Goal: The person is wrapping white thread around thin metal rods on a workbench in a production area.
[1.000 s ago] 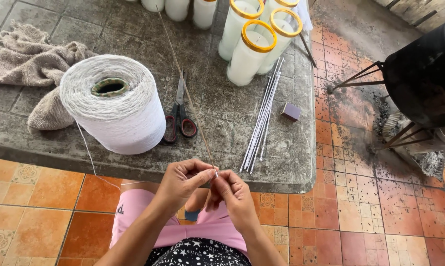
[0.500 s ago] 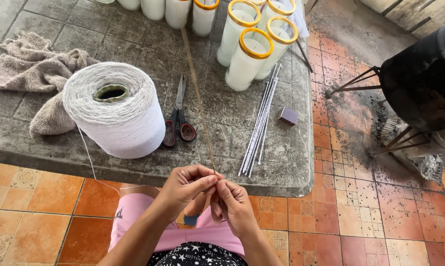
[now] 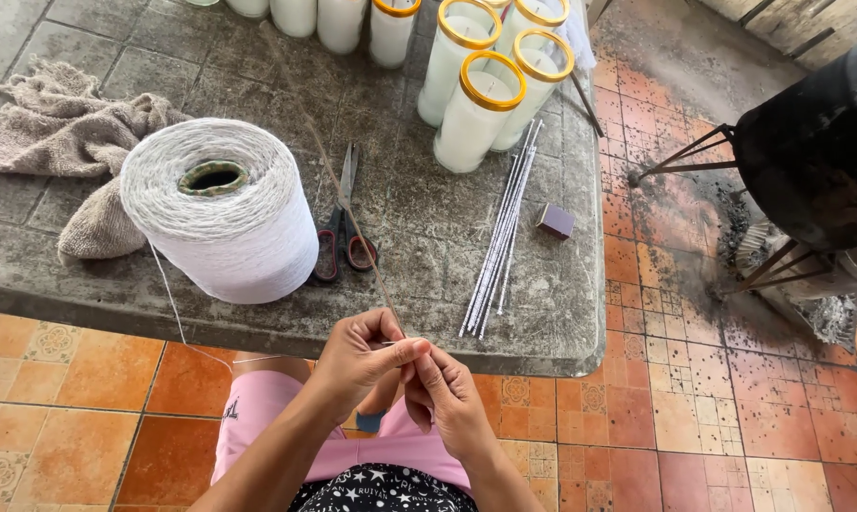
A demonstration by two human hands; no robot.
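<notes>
thin rod (image 3: 338, 190) pinched, left hand (image 3: 357, 358), right hand (image 3: 449, 396)

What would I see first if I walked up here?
A big white spool of string stands on the grey table, with gold-rimmed candle jars behind it. Below the table's edge, the left hand and right hand pinch a thin stick together.

Our left hand (image 3: 357, 358) and right hand (image 3: 447, 393) meet fingertip to fingertip just below the table edge (image 3: 286, 332), forearms angled inward.
</notes>
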